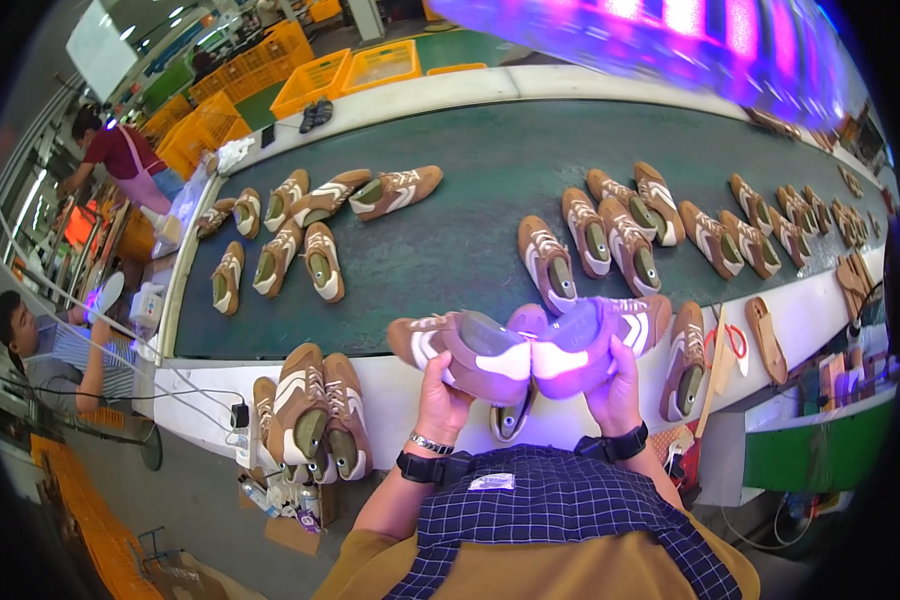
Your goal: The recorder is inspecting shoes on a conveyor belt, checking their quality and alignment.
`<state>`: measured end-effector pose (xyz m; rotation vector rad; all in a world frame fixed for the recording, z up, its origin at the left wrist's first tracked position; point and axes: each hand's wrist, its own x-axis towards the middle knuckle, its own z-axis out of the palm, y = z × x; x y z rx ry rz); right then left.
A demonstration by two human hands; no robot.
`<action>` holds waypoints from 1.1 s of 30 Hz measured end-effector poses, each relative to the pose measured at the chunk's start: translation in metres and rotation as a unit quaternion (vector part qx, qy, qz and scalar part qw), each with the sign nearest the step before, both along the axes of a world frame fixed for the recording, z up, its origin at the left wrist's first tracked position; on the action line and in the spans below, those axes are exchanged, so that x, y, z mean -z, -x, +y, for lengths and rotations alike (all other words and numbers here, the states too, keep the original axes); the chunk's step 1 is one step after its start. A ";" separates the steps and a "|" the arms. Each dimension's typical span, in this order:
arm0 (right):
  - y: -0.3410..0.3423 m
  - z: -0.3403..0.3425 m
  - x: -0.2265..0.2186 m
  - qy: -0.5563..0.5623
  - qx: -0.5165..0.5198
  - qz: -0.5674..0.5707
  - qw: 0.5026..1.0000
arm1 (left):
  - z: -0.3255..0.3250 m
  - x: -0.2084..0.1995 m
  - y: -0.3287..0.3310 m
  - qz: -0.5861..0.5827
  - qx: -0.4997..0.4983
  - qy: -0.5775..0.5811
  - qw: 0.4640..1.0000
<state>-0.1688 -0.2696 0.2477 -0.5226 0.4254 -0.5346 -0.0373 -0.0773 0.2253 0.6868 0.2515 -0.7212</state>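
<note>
Above the bench's near edge I hold two brown sneakers with white stripes, their heels touching and toes pointing outward. My left hand is closed round the heel side of the left sneaker. The right sneaker, tinted violet by light, sits in my right hand, its thumb up along the side. Behind and below the pair, another sneaker is partly hidden. To the right stands one more sneaker; several others are bunched to the left on the white ledge.
Many similar sneakers lie on the green belt. A glowing violet lamp hangs at the upper right. Red-handled scissors and a wooden strip lie right. Two people work at left, near yellow crates.
</note>
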 end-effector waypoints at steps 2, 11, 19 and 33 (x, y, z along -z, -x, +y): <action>0.004 0.001 0.011 -0.027 -0.016 -0.040 0.999 | -0.001 0.005 -0.010 -0.006 0.008 0.015 1.000; 0.041 0.003 0.039 -0.040 -0.095 0.124 0.987 | 0.021 0.043 -0.214 -0.074 -0.070 0.125 0.987; -0.005 -0.009 0.021 -0.014 -0.121 0.089 0.989 | 0.017 0.097 -0.174 -0.073 0.049 -0.164 0.983; -0.200 -0.066 0.019 0.252 -0.101 0.130 0.954 | -0.068 0.061 0.020 -0.740 0.292 -0.396 0.459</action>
